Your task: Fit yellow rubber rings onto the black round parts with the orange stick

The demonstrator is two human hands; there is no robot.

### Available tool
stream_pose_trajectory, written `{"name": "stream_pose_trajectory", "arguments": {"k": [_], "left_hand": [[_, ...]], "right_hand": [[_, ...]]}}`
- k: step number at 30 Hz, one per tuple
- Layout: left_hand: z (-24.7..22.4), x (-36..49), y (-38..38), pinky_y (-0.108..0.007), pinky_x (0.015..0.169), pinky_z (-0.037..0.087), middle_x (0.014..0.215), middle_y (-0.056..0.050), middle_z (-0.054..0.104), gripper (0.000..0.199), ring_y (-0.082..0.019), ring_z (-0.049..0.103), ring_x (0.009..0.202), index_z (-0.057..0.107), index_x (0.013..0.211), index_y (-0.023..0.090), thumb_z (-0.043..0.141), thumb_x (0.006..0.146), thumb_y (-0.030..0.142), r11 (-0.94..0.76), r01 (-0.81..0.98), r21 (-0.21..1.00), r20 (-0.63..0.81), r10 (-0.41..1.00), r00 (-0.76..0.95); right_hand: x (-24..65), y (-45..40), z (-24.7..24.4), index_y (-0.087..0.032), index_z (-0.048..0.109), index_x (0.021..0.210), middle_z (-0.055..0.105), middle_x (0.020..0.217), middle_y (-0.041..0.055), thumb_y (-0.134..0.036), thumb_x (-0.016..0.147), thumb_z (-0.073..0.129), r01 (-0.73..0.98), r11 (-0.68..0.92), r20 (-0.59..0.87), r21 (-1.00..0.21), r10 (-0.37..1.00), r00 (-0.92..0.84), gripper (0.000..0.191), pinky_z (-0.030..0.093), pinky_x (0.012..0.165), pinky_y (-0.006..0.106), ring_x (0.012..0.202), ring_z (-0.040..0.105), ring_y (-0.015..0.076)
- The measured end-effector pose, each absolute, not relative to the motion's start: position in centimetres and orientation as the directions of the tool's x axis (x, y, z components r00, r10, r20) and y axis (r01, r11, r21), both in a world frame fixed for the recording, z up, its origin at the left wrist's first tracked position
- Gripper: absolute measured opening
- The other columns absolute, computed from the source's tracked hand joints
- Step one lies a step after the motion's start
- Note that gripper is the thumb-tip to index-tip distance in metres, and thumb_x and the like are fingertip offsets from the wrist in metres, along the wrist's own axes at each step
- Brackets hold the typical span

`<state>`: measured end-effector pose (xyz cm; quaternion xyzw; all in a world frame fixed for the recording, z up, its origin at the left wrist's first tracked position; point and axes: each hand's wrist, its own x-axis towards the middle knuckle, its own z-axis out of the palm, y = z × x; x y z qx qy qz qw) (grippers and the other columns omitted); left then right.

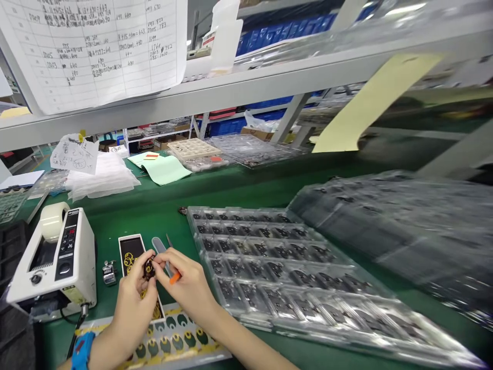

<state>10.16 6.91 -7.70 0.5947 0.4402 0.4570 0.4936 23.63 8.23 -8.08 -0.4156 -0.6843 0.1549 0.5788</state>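
My left hand (pixel 134 298) pinches a small dark, shiny part (pixel 149 268) with a yellowish ring-like mark. Against the same part press the thumb and fingertips of my right hand (pixel 187 280). Tucked in the right hand is a thin tool with an orange end (pixel 175 278); a slim metal tip shows above the fingers. Partly behind my hands lies a narrow white box (pixel 130 238) holding yellow ring-shaped pieces. A grey rounded strip (pixel 158 245) lies just beyond the fingers. Under my wrists is a sheet of yellow and dark-green stickers (pixel 185 341).
Left stands a white tape dispenser (pixel 73 257), with a small metal tally counter (pixel 109 273) beside it. Clear compartment trays (pixel 246 262) of dark parts fill the right, with more stacked trays (pixel 404 221) behind. A grey shelf beam (pixel 246 92) crosses above, hung with a handwritten sheet (pixel 100 51).
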Motion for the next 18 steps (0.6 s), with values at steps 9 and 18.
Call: {"name": "stream_pose_trajectory", "arguments": {"k": [9, 18], "left_hand": [[-6.8, 9.7, 8.0, -0.039, 0.090, 0.053, 0.099, -0.009, 0.073, 0.044, -0.022, 0.069, 0.086, 0.062, 0.120, 0.017, 0.063, 0.077, 0.017, -0.138, 0.077, 0.987, 0.126, 0.981, 0.148], [-2.7, 6.4, 10.2, -0.041, 0.106, 0.045, 0.116, -0.012, 0.067, 0.052, -0.025, 0.063, 0.113, 0.055, 0.121, 0.015, 0.073, 0.074, 0.027, -0.225, -0.070, 0.972, 0.217, 0.970, -0.106]], "right_hand": [[24.1, 9.0, -7.6, -0.017, 0.052, 0.064, 0.030, 0.050, -0.0076, -0.023, 0.077, 0.051, 0.221, 0.442, 0.421, -0.869, 0.897, -0.136, 0.014, 0.028, 0.044, 0.019, 0.046, 0.028, 0.0075], [23.6, 10.2, -10.5, -0.018, 0.042, 0.059, 0.040, 0.052, -0.0056, -0.019, 0.076, 0.052, 0.388, 0.208, 0.096, -0.898, 0.953, -0.289, 0.020, 0.026, 0.049, 0.021, 0.050, 0.036, 0.0093]]}}
